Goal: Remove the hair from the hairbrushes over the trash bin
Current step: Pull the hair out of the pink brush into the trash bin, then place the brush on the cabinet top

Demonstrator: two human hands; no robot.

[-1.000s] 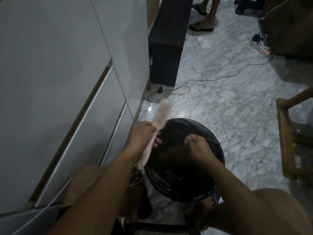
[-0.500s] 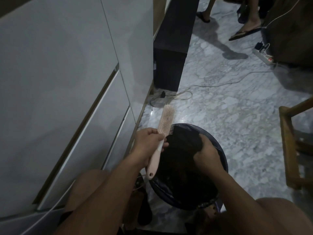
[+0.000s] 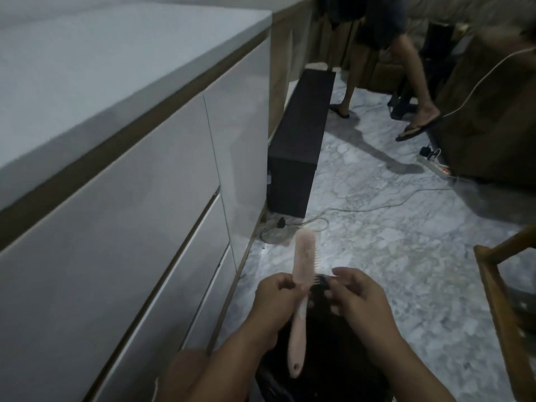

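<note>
From the head view, the left hand [image 3: 278,300] grips a pink hairbrush [image 3: 301,285] where head meets handle, holding it upright above the black-lined trash bin [image 3: 333,352], bristles turned to the right. The right hand [image 3: 359,297] is just right of the brush, its fingers [image 3: 338,272] curled at the lower bristles; whether they pinch any hair cannot be told. White drawers [image 3: 162,227] stand left of the bin, and a wooden chair [image 3: 499,285] to its right. Beyond the bin, a power strip [image 3: 433,166] lies on the marble floor [image 3: 391,242].

You'll find no readable text, label, brand, number or sign on anything here; every surface in view is plain or blurred
</note>
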